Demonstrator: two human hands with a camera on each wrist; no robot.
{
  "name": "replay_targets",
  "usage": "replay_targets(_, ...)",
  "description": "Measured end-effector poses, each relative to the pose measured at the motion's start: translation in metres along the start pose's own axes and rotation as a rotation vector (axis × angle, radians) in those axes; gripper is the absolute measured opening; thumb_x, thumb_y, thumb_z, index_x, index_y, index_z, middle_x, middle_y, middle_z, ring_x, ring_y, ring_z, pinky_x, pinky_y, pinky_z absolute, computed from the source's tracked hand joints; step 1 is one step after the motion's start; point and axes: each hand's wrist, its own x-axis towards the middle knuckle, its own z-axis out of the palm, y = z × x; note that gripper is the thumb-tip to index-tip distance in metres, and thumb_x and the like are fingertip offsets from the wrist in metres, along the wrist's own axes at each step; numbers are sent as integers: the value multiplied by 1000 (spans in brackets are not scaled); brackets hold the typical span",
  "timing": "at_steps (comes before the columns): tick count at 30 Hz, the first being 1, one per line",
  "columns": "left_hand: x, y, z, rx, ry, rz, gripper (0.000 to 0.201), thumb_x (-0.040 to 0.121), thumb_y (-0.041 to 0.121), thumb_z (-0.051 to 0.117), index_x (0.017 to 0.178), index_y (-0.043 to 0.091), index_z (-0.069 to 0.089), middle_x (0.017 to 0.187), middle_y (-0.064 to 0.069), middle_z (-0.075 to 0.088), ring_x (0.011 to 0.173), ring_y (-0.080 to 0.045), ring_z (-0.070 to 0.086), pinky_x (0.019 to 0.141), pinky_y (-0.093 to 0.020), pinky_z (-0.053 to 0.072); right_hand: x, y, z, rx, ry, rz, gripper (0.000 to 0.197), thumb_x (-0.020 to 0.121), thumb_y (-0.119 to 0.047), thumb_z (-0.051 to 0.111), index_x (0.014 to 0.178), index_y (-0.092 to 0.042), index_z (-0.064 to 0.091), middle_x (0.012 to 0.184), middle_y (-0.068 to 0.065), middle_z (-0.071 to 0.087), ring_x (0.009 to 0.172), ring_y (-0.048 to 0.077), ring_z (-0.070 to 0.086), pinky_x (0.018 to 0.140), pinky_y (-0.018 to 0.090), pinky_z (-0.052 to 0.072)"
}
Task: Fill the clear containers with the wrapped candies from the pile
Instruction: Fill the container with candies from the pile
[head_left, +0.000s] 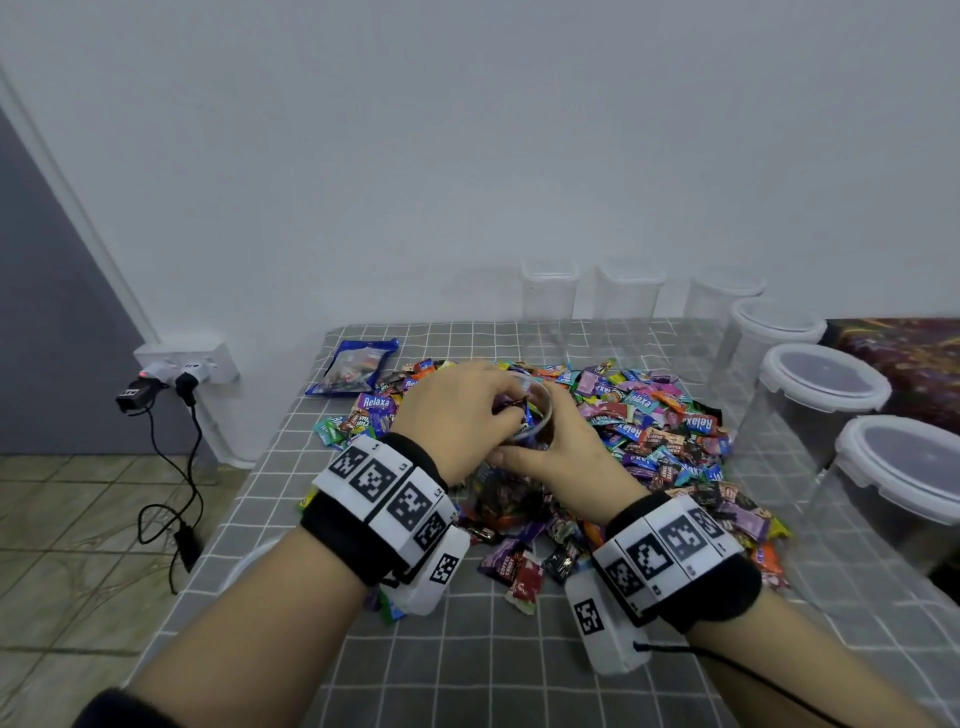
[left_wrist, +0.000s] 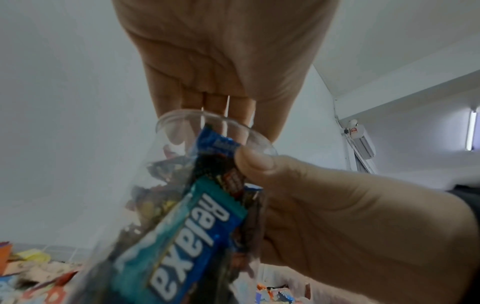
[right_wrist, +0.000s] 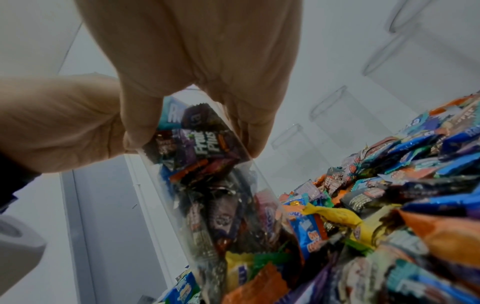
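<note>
The jar (head_left: 524, 441) stands upright amid the pile (head_left: 649, 415) on the table (head_left: 467, 675), its long axis vertical and its open mouth facing up. It is packed with candies almost to the rim.

The right hand (head_left: 561, 452) wraps the jar's upper wall from the right side, thumb (left_wrist: 257, 164) pressed against the near wall just under the rim, fingers curled round the far side. The left hand (head_left: 457, 415) sits over the mouth from the left, fingers (left_wrist: 215, 115) bent down into the opening and resting on the topmost candies; whether they pinch one I cannot tell.

A teal Relaxa wrapper (left_wrist: 187, 242) lies slantwise against the inside wall, below the right thumb. Lidded containers (head_left: 826, 395) stand in a row along the table's right edge, well apart from the hands.
</note>
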Motion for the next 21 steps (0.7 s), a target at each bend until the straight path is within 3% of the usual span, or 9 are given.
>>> replay_targets(4, 2, 0, 0, -23, -16, 9, 25, 87, 32, 56, 108, 28, 68, 107, 8, 67, 102, -14, 58, 88, -35, 45, -1, 1, 1, 13, 7, 3, 68, 74, -20, 79, 126, -29, 37, 120, -19, 51, 112, -6, 49, 92, 13, 40)
replay_targets(7, -3, -1, -3, -219, 89, -31, 21, 90, 31, 56, 105, 27, 70, 105, 8, 69, 98, -12, 60, 88, -32, 47, -1, 2, 0, 2, 13, 11, 72, 74, -21, 79, 131, -27, 36, 125, -13, 50, 113, -3, 48, 88, 5, 36)
replay_targets(12, -8, -13, -8, -302, 240, -113, 22, 92, 24, 53, 107, 24, 69, 107, 8, 67, 100, -10, 58, 91, -32, 46, -3, -1, -4, -70, -41, 70, 76, 77, -20, 77, 137, -26, 29, 118, -24, 43, 106, -10, 44, 80, -5, 32)
replay_targets(13, -9, -17, -8, -298, 243, -133, 22, 92, 23, 53, 108, 25, 68, 108, 8, 67, 97, -9, 57, 90, -31, 45, -3, 0, -5, -84, -59, 72, 78, 77, -17, 77, 138, -26, 29, 121, -21, 45, 109, -6, 46, 85, -2, 34)
replay_targets(16, -15, -25, -4, -313, 228, -201, 28, 92, 19, 51, 115, 26, 64, 110, 6, 64, 89, -11, 54, 86, -32, 46, -6, 8, -10, -167, -77, 100, 80, 76, -13, 75, 141, -24, 30, 132, -8, 46, 124, 10, 43, 103, 26, 38)
replay_targets(19, -22, -30, 2, -348, 163, -248, 34, 92, 23, 52, 125, 27, 55, 123, 8, 59, 111, -10, 53, 95, -33, 43, -12, 21, -13, -280, -24, 245, 80, 81, -20, 67, 148, -16, 23, 149, 2, 31, 138, 20, 28, 112, 42, 29)
replay_targets(21, -26, -31, 9, -442, 122, -278, 43, 91, 37, 55, 132, 25, 48, 131, 8, 54, 119, -9, 49, 101, -34, 41, -13, 29, -15, -326, 49, 320, 72, 87, -19, 59, 149, -13, 22, 152, 6, 26, 140, 23, 24, 113, 44, 26)
